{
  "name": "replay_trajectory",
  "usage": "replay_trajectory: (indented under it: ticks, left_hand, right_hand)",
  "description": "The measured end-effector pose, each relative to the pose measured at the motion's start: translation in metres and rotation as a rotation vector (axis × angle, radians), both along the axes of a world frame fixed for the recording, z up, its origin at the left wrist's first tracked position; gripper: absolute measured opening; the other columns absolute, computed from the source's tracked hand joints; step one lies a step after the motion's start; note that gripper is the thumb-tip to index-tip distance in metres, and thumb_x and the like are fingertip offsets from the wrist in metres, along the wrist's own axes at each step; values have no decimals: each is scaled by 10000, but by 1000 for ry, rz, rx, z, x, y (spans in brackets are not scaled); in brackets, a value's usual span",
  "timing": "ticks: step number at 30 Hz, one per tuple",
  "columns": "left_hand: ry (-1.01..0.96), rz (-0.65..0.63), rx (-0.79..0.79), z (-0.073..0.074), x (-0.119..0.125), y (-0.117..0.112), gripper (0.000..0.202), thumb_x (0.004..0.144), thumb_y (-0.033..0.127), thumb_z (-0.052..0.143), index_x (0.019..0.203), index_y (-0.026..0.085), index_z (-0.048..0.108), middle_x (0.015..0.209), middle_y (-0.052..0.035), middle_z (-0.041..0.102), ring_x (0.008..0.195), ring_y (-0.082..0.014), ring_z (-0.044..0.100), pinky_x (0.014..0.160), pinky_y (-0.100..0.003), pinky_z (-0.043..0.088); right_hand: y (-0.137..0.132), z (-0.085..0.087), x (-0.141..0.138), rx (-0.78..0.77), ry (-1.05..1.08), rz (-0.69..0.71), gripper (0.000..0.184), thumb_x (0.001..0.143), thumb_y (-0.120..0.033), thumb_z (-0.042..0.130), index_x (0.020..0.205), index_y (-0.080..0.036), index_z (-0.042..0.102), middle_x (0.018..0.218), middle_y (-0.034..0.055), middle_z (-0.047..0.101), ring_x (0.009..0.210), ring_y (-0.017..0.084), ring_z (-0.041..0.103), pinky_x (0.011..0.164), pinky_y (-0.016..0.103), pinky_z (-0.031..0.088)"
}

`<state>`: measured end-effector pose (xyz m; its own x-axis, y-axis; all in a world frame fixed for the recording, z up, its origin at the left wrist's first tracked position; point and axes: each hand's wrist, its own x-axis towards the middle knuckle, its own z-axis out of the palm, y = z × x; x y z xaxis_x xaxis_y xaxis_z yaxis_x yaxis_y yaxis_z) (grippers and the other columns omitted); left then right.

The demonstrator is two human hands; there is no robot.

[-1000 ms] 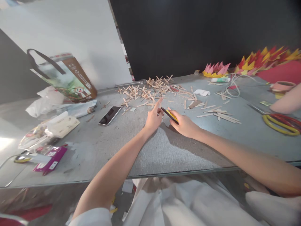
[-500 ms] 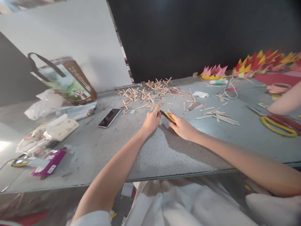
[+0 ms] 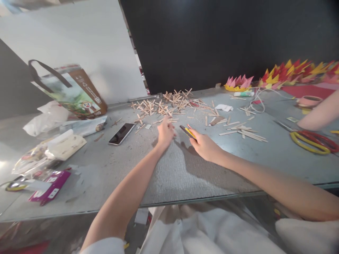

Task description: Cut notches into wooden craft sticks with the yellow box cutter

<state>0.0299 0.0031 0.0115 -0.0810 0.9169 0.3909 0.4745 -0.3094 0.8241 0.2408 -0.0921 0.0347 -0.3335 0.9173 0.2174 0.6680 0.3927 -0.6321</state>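
Note:
My right hand (image 3: pixel 204 144) grips a yellow and black utility knife (image 3: pixel 188 132), its tip pointing up and left over the grey table (image 3: pixel 169 169). A short way to the left, my left hand (image 3: pixel 165 132) hovers with its fingers curled in, near small wooden stick pieces (image 3: pixel 169 120). A heap of glued wooden stick crosses (image 3: pixel 164 103) lies just beyond both hands. Loose flat wooden sticks (image 3: pixel 246 133) are scattered to the right of the knife.
A phone (image 3: pixel 122 133) lies left of my hands. A printed bag (image 3: pixel 71 90), plastic wrappers (image 3: pixel 50 146) and a purple packet (image 3: pixel 49 187) crowd the left side. At the right are scissors (image 3: pixel 312 141), another person's forearm (image 3: pixel 317 114), paper flowers (image 3: pixel 238 83) and a white cable (image 3: pixel 258 98).
My left hand has drawn its pointing finger in and shifted slightly left, away from the knife tip. The right hand keeps hold of the knife.

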Motion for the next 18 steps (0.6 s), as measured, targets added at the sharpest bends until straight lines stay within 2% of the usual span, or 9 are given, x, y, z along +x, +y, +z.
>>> replay_trajectory:
  ticks: [2, 4, 6, 7, 11, 14, 18]
  left_hand:
    - [-41, 85, 8, 7, -16, 5, 497, 958, 135, 511, 1451, 182, 548, 760, -5, 705, 428, -75, 551, 479, -180, 416]
    - [-125, 128, 68, 13, -24, 7, 588, 950, 147, 564, 1525, 213, 461, 768, 8, 727, 427, -79, 573, 473, -176, 438]
    - [-202, 78, 79, 12, -20, 3, 665, 948, 164, 592, 1575, 236, 379, 785, 18, 746, 422, -78, 583, 464, -171, 447]
    - [-217, 11, 49, 10, -14, 0, 677, 962, 195, 599, 1590, 254, 354, 809, 19, 758, 438, -76, 606, 461, -162, 442]
    - [-235, -198, -65, -1, 15, -14, 658, 964, 240, 623, 1575, 233, 380, 747, 41, 750, 446, -82, 635, 485, -162, 476]
    - [-328, -268, -73, -3, 25, -20, 708, 954, 284, 662, 1579, 214, 337, 759, 34, 750, 481, -103, 670, 511, -188, 516]
    - [-375, -339, -64, 0, 26, -23, 732, 960, 356, 682, 1563, 231, 285, 844, 2, 773, 570, -125, 727, 595, -230, 580]
  right_hand:
    - [-9, 5, -2, -22, 17, 11, 449, 1048, -305, 388, 1450, -185, 547, 720, 47, 692, 511, 203, 576, 534, 313, 353]
    - [-14, 9, -3, -5, 51, 29, 431, 1056, -335, 389, 1441, -214, 542, 691, 25, 667, 513, 207, 574, 533, 314, 357]
    - [-13, 10, -2, 53, 93, 31, 438, 1061, -363, 394, 1457, -225, 522, 764, 41, 699, 580, 221, 617, 573, 321, 398]
    - [-11, 9, 0, 81, 108, 25, 449, 1060, -372, 400, 1470, -225, 510, 805, 52, 714, 617, 229, 637, 594, 324, 414]
    - [5, 1, 8, 97, 129, -28, 447, 1039, -378, 446, 1450, -221, 529, 801, 44, 708, 633, 225, 635, 607, 314, 418]
    - [14, -3, 13, 80, 159, -65, 376, 1023, -379, 476, 1355, -240, 584, 738, 12, 663, 590, 206, 596, 582, 299, 405]
    - [17, -5, 14, 53, 206, -90, 343, 1020, -399, 483, 1304, -244, 594, 729, 1, 640, 585, 202, 574, 575, 300, 405]
